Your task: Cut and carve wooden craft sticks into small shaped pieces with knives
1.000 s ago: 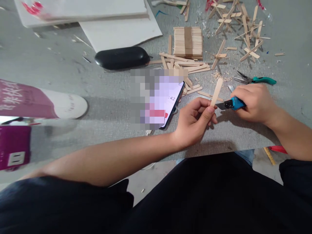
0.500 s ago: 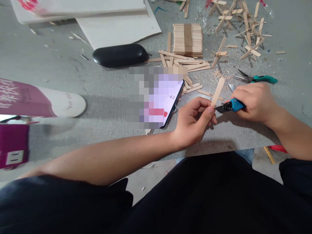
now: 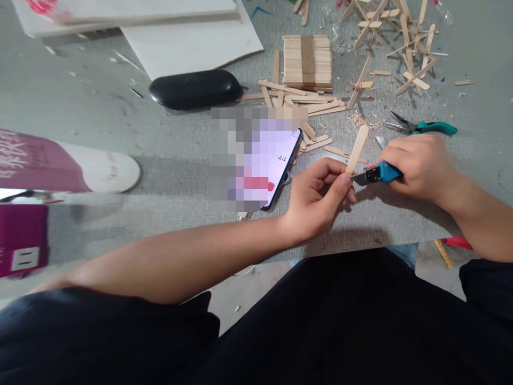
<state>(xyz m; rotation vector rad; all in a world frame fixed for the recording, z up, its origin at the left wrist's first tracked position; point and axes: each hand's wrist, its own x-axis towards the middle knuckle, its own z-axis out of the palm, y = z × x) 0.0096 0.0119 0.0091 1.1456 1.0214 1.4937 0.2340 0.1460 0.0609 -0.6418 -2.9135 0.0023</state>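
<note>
Between the thumb and fingers of my left hand (image 3: pixel 323 195) is a wooden craft stick (image 3: pixel 357 148), its rounded end pointing up and away. My right hand (image 3: pixel 417 166) is closed around a blue utility knife (image 3: pixel 388 171). The knife's dark blade reaches left to the stick's edge, right by my left thumb tip; whether it has cut in cannot be made out. The lower part of the stick is hidden by my left fingers. Wood shavings (image 3: pixel 363 120) lie on the table just beyond the stick.
Green-handled pliers (image 3: pixel 435 127) lie beyond my right hand. A phone (image 3: pixel 276 160), partly blurred out, is left of my hands. Farther back are loose sticks (image 3: pixel 316 101), a banded stick bundle (image 3: pixel 292 61), crossed-stick pieces (image 3: pixel 412 80) and a black case (image 3: pixel 196 90). A cup (image 3: pixel 76 163) lies at left.
Both hands keep nearly the same pose, with the blade still at the stick. The whole view has shifted very slightly, and the digits on the phone read 44 instead of 42.
</note>
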